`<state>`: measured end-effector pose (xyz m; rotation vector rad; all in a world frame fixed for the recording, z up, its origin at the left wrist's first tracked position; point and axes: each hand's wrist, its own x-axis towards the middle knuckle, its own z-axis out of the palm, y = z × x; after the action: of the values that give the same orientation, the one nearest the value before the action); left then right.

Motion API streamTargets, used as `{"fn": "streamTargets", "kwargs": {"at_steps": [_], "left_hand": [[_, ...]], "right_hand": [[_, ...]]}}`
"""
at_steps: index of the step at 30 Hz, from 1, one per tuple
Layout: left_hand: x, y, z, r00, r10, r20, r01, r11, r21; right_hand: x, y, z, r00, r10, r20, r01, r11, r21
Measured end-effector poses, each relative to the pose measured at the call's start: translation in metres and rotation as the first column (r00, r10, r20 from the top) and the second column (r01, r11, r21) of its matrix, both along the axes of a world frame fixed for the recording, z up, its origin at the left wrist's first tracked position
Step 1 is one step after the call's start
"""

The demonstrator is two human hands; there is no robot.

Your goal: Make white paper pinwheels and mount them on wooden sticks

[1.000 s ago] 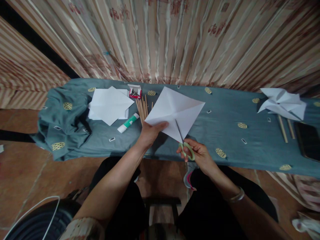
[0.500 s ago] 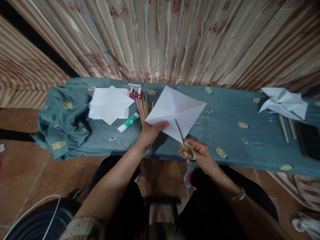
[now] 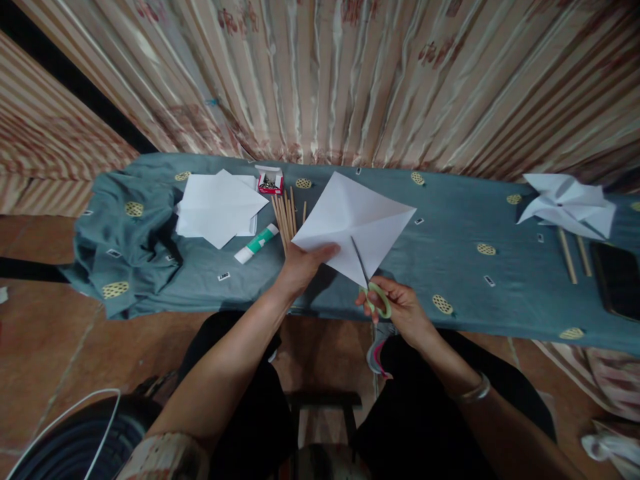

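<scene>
A creased white sheet of paper (image 3: 357, 207) is held up above the cloth, one corner pointing toward me. My left hand (image 3: 307, 263) grips its near left edge, thumb on top and fingers hidden beneath. In my right hand (image 3: 400, 303) are scissors (image 3: 379, 301) with light green handles. Their blade lies along the sheet from the near corner toward the middle; whether the blades are fully closed I cannot tell. Left of the sheet lie several wooden sticks (image 3: 284, 217), partly covered by it, and a white and green glue stick (image 3: 257, 244).
A stack of white paper (image 3: 215, 207) lies left, beside a red and white box (image 3: 271, 181) of small metal pieces. Far right are white paper pinwheels (image 3: 570, 203) on sticks and a dark phone (image 3: 617, 280). A teal cloth (image 3: 475, 287) covers the table; a curtain (image 3: 320, 80) hangs behind.
Almost nothing differs. The paper has shifted very slightly to the right, and both hands keep their hold with the scissors at the same corner.
</scene>
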<state>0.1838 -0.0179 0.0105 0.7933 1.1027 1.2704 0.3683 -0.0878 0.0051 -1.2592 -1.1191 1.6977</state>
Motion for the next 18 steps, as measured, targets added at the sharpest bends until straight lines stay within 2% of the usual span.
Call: {"fn": "streamTargets", "kwargs": {"at_steps": [18], "left_hand": [[-0.0005,-0.0009,-0.0012,1.0,-0.02,-0.016,0.019,1.0,-0.005]], "right_hand": [[0.0016,-0.0013,-0.0047,0.999,-0.038,-0.03,0.037,0.999,-0.011]]}}
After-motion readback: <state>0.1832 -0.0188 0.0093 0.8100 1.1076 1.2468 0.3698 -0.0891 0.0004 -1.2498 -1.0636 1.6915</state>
